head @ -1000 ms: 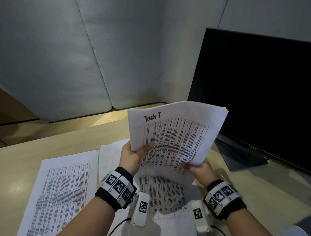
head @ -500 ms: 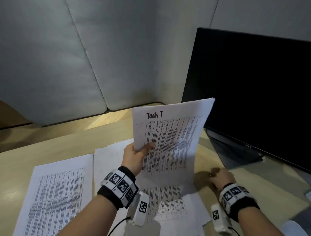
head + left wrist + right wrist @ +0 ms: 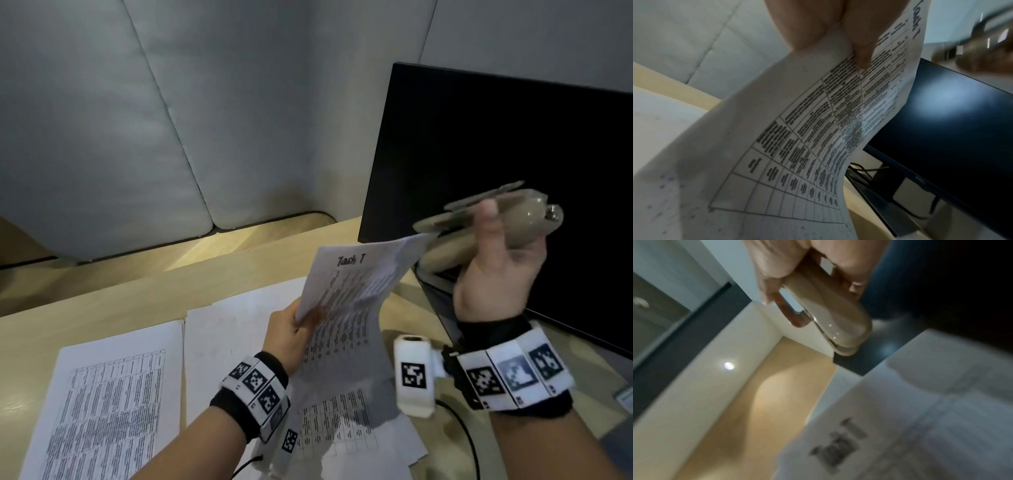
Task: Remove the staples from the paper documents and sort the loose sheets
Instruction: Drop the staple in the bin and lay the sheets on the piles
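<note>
My left hand (image 3: pixel 291 329) pinches the left edge of a stapled document headed "Task T" (image 3: pixel 356 294), held up above the desk and curling toward the right. The left wrist view shows my thumb (image 3: pixel 863 48) pressed on its printed table (image 3: pixel 818 138). My right hand (image 3: pixel 496 267) is raised in front of the monitor and grips a beige stapler-like tool (image 3: pixel 479 222), its tip close to the document's top right corner. In the right wrist view my fingers wrap the tool (image 3: pixel 830 318) above the blurred document (image 3: pixel 910 418).
A printed sheet (image 3: pixel 102 411) lies flat at the left of the wooden desk (image 3: pixel 102 287). More loose sheets (image 3: pixel 233 342) lie in the middle under my hands. A black monitor (image 3: pixel 496 144) stands at the right, grey padded panels (image 3: pixel 137 120) behind.
My right hand let go of the document, dropped to the desk at the right, and now is raised holding the beige tool. The left hand keeps holding the document, now tilted right.
</note>
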### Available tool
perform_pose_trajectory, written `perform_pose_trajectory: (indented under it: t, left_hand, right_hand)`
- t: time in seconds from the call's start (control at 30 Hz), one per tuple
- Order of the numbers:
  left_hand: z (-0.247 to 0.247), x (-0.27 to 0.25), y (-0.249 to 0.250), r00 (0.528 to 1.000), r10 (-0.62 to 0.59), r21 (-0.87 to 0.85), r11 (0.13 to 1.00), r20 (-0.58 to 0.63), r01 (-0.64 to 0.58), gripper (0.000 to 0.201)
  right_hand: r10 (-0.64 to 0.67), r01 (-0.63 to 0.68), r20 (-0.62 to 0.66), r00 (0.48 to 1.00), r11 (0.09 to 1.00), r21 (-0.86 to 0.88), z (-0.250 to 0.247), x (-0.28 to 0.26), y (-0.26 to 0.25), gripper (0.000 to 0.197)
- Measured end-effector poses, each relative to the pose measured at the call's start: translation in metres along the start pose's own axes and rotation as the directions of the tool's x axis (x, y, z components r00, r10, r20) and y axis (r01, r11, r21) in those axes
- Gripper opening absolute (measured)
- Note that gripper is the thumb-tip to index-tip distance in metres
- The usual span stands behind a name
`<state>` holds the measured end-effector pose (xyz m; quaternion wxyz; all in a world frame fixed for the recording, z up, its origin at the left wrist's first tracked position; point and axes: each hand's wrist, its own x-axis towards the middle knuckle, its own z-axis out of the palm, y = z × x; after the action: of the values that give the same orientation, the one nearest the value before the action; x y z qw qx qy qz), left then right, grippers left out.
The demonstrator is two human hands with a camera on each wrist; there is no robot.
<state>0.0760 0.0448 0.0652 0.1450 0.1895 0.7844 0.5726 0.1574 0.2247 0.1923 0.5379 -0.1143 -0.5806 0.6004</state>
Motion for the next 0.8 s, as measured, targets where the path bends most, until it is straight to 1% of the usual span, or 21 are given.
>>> perform_pose_trajectory:
  t: [0.03, 0.07, 0.1, 0.17, 0.23, 0.27, 0.33, 0.37, 0.4, 0.43, 0.47, 0.53, 0.57, 0.67, 0.73, 0.77, 0.8]
  left_hand:
    - [0.002, -0.001, 0.001, 1.0, 0.017, 0.017, 1.0, 0.017, -0.017, 0.012]
    - [0.005, -0.002, 0.001, 0.999, 0.028, 0.035, 0.999, 0.037, -0.029, 0.012]
    - [0.007, -0.003, 0.001, 0.997, 0.041, 0.051, 0.998, 0.057, -0.044, 0.014]
    - [0.01, -0.004, -0.001, 0.993, 0.079, 0.09, 0.992, 0.085, -0.087, 0.026]
    - [0.012, -0.004, -0.003, 0.99, 0.105, 0.125, 0.985, 0.098, -0.117, 0.034]
    - [0.013, -0.004, -0.003, 0.988, 0.113, 0.138, 0.982, 0.106, -0.127, 0.032]
    - [0.015, -0.004, -0.005, 0.985, 0.126, 0.168, 0.975, 0.119, -0.145, 0.017]
    - [0.016, -0.003, -0.006, 0.983, 0.13, 0.181, 0.972, 0.127, -0.152, 0.011]
    - [0.016, -0.003, -0.006, 0.981, 0.134, 0.188, 0.969, 0.138, -0.159, 0.009]
    - [0.016, -0.003, -0.007, 0.978, 0.138, 0.192, 0.967, 0.154, -0.167, 0.009]
    - [0.017, -0.003, -0.009, 0.975, 0.146, 0.196, 0.964, 0.168, -0.178, 0.012]
    - [0.018, -0.004, -0.012, 0.97, 0.161, 0.209, 0.957, 0.185, -0.199, 0.027]
    - [0.018, -0.005, -0.014, 0.967, 0.158, 0.215, 0.956, 0.199, -0.2, 0.028]
    - [0.018, -0.008, -0.016, 0.962, 0.147, 0.239, 0.95, 0.231, -0.203, 0.018]
    - [0.018, -0.008, -0.015, 0.966, 0.126, 0.228, 0.958, 0.224, -0.177, 0.013]
    - [0.017, -0.008, -0.014, 0.97, 0.104, 0.224, 0.962, 0.22, -0.154, 0.013]
    - [0.016, -0.008, -0.014, 0.973, 0.077, 0.223, 0.967, 0.215, -0.126, 0.014]
  right_hand:
    - [-0.009, 0.006, 0.03, 1.0, 0.996, 0.086, 0.011, -0.001, -0.007, 0.04]
    - [0.006, -0.016, 0.068, 0.998, 0.988, 0.155, 0.02, -0.003, -0.009, 0.048]
    - [0.027, -0.049, 0.11, 0.994, 0.979, 0.198, 0.029, -0.006, -0.01, 0.052]
    - [0.09, -0.121, 0.154, 0.984, 0.971, 0.207, 0.041, -0.015, -0.008, 0.051]
    - [0.155, -0.178, 0.139, 0.978, 0.97, 0.168, 0.047, -0.024, -0.003, 0.049]
    - [0.189, -0.208, 0.128, 0.974, 0.966, 0.157, 0.05, -0.029, -0.001, 0.045]
    - [0.246, -0.261, 0.123, 0.961, 0.956, 0.133, 0.053, -0.034, 0.0, 0.042]
    - [0.264, -0.278, 0.116, 0.957, 0.953, 0.121, 0.054, -0.035, 0.001, 0.043]
    - [0.277, -0.289, 0.11, 0.955, 0.95, 0.115, 0.054, -0.036, 0.002, 0.046]
    - [0.282, -0.293, 0.102, 0.954, 0.95, 0.11, 0.054, -0.035, 0.002, 0.045]
    - [0.278, -0.287, 0.09, 0.956, 0.952, 0.106, 0.053, -0.035, 0.003, 0.039]
    - [0.282, -0.287, 0.068, 0.957, 0.955, 0.081, 0.051, -0.033, 0.007, 0.03]
    - [0.29, -0.294, 0.063, 0.955, 0.954, 0.064, 0.05, -0.031, 0.008, 0.028]
    - [0.291, -0.293, 0.058, 0.955, 0.955, 0.043, 0.047, -0.024, 0.012, 0.035]
    - [0.28, -0.284, 0.073, 0.957, 0.957, 0.057, 0.045, -0.021, 0.013, 0.035]
    - [0.26, -0.266, 0.079, 0.962, 0.962, 0.068, 0.043, -0.02, 0.014, 0.036]
    - [0.227, -0.231, 0.073, 0.971, 0.971, 0.06, 0.038, -0.018, 0.016, 0.04]
